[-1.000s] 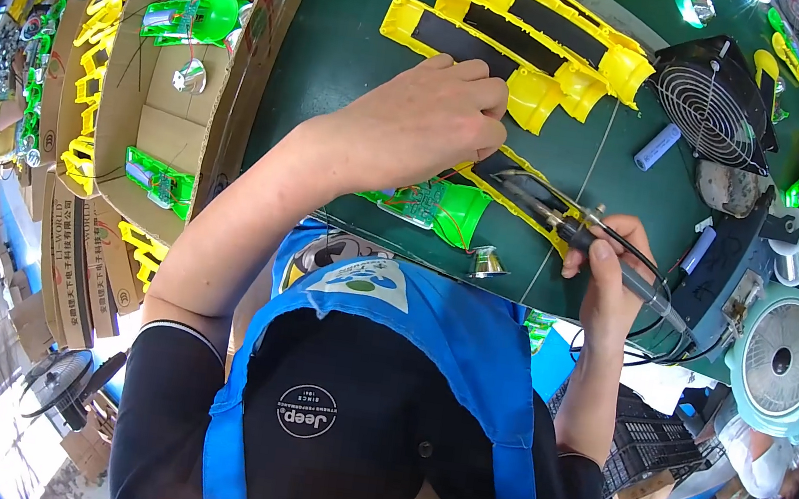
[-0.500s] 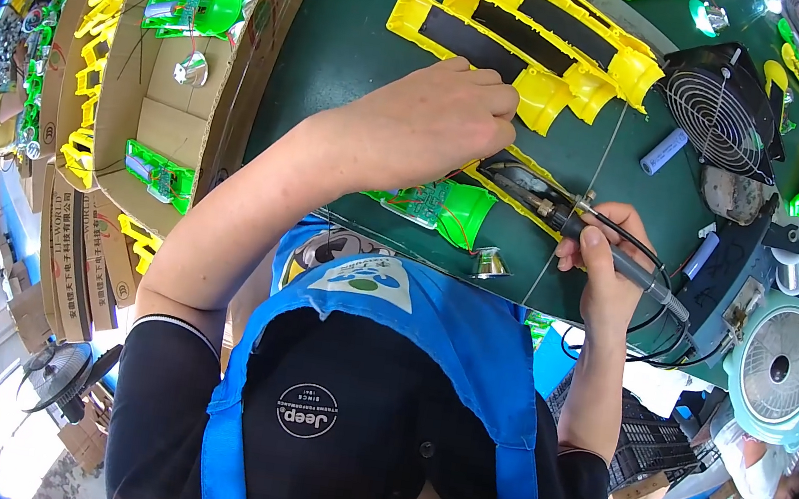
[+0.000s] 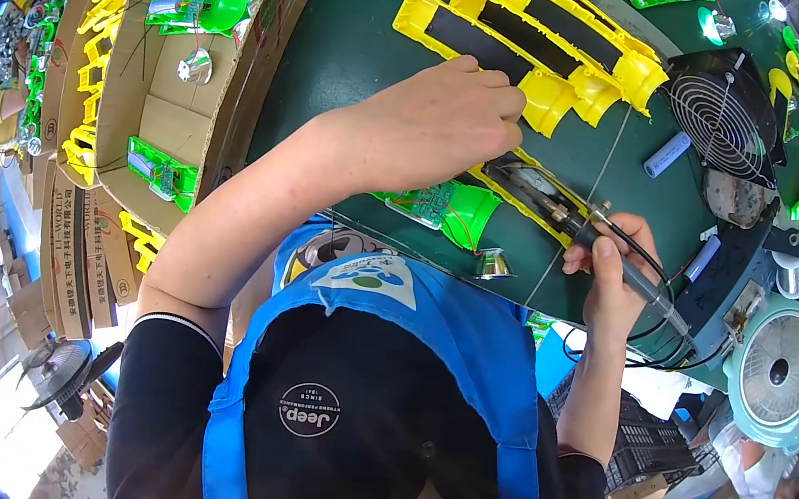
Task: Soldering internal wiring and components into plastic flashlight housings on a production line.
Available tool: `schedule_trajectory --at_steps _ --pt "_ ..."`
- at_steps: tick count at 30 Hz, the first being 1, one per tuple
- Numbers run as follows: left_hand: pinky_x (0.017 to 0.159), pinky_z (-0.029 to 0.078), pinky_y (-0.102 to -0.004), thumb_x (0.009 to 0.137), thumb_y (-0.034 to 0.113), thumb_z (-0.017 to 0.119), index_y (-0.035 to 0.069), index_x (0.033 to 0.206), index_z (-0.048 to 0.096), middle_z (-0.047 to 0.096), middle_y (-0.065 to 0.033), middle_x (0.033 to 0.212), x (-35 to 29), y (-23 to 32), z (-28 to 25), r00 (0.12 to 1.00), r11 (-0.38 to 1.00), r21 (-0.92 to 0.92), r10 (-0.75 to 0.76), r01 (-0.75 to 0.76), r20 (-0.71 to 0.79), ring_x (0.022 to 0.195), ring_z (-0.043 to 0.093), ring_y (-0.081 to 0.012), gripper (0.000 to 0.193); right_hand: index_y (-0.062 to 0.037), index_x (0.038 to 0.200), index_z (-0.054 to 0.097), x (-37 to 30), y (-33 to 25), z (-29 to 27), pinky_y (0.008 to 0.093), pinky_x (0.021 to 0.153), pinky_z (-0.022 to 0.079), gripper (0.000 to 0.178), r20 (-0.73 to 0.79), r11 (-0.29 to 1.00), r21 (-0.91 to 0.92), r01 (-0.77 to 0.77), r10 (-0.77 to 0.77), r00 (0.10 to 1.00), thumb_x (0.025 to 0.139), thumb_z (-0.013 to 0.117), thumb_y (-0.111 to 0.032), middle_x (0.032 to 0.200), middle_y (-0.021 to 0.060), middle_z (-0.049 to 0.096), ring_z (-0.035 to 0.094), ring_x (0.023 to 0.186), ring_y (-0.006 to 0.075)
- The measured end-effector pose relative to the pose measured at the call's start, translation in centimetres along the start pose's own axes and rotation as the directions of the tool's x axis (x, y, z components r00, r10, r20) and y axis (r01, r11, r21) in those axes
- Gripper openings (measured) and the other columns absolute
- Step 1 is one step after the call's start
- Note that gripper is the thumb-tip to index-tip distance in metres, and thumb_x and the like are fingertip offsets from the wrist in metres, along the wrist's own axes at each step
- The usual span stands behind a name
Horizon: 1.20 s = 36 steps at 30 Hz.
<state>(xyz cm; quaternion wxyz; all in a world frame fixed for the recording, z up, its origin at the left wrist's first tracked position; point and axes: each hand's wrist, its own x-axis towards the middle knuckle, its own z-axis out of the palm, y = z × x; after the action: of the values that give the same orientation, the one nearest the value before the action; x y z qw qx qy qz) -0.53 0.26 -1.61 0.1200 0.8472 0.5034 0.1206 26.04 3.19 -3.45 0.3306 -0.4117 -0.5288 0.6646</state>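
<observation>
My right hand (image 3: 616, 273) is wrapped round a soldering iron (image 3: 644, 290) with a grey handle and a black tube clamped alongside it. The iron's front end lies over a yellow plastic housing half (image 3: 549, 231). My left hand (image 3: 446, 124) is at the far-left end of that housing, fingers curled together; what they pinch, if anything, is hidden under the hand. Nearer to me lies a green housing (image 3: 473, 214) with a circuit board (image 3: 433, 203) and red wires, and a small silver reflector cup (image 3: 493, 264) beside it. Beyond my left hand sit several yellow housing halves (image 3: 546, 102) with black strips inside.
On the left stands a cardboard box (image 3: 172, 109) with green assemblies. To the right are a black fan with a wire guard (image 3: 720, 115), a loose battery cell (image 3: 667, 154), a solder spool (image 3: 794, 276) and a pale green fan (image 3: 777, 370). Cables trail from the iron.
My right hand and the iron have shifted slightly to the right. My left hand keeps nearly the same place and pose, while the whole view has moved a little.
</observation>
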Motion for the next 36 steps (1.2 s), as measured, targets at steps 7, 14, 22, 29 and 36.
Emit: schedule_trajectory --at_steps 7,14,22,29,36 --pt "0.085 0.044 -0.0334 0.077 0.006 0.063 0.003 0.086 0.063 0.056 -0.0057 0.092 0.1 0.0 -0.1 0.999 0.999 0.041 0.010 -0.012 0.036 0.096 0.055 -0.0208 0.010 0.0024 0.103 0.048 -1.0 1.9 -0.7 0.0300 0.062 0.054 0.027 -0.096 0.982 0.070 0.174 -0.167 0.981 0.091 0.061 -0.019 0.077 0.0149 0.062 0.062 0.065 0.0180" --pt "0.085 0.044 -0.0349 0.081 0.009 0.062 0.006 0.084 0.061 0.054 -0.0054 0.093 0.3 -0.1 -0.2 0.998 1.000 0.013 -0.009 0.008 0.064 0.094 0.054 -0.0223 0.005 0.0014 0.104 0.047 -1.4 3.6 -0.2 0.0287 0.062 0.052 0.032 -0.236 0.923 0.095 0.372 -0.342 0.910 0.091 0.061 -0.024 0.076 0.0152 0.062 0.061 0.066 0.0177" --pt "0.084 0.043 -0.0358 0.084 0.011 0.063 0.007 0.083 0.059 0.053 -0.0055 0.093 0.4 -0.1 -0.4 0.998 1.000 -0.013 -0.013 0.013 0.063 0.092 0.054 -0.0234 0.006 0.0011 0.104 0.047 -1.1 3.5 -0.2 0.0283 0.065 0.051 0.031 -0.225 0.934 0.074 0.351 -0.327 0.918 0.091 0.060 -0.024 0.076 0.0142 0.062 0.061 0.067 0.0171" --pt "0.082 0.043 -0.0359 0.083 0.012 0.064 0.007 0.083 0.060 0.054 -0.0056 0.094 0.3 0.0 -0.6 0.996 0.994 -0.097 -0.046 0.053 0.071 0.092 0.055 -0.0240 0.006 0.0008 0.103 0.047 -1.2 3.2 -0.1 0.0283 0.065 0.052 0.030 -0.226 0.934 0.053 0.353 -0.333 0.915 0.091 0.059 -0.024 0.075 0.0134 0.062 0.061 0.067 0.0161" --pt "0.066 0.041 -0.0380 0.076 0.012 0.073 0.007 0.075 0.063 0.056 -0.0061 0.078 -1.6 2.7 -3.6 0.929 0.953 -0.022 -0.301 0.303 -0.215 0.076 0.054 -0.0265 0.011 0.0010 0.104 0.047 -1.1 3.4 -0.1 0.0282 0.065 0.053 0.027 -0.215 0.926 0.073 0.370 -0.347 0.913 0.091 0.059 -0.020 0.076 0.0129 0.062 0.062 0.068 0.0162"
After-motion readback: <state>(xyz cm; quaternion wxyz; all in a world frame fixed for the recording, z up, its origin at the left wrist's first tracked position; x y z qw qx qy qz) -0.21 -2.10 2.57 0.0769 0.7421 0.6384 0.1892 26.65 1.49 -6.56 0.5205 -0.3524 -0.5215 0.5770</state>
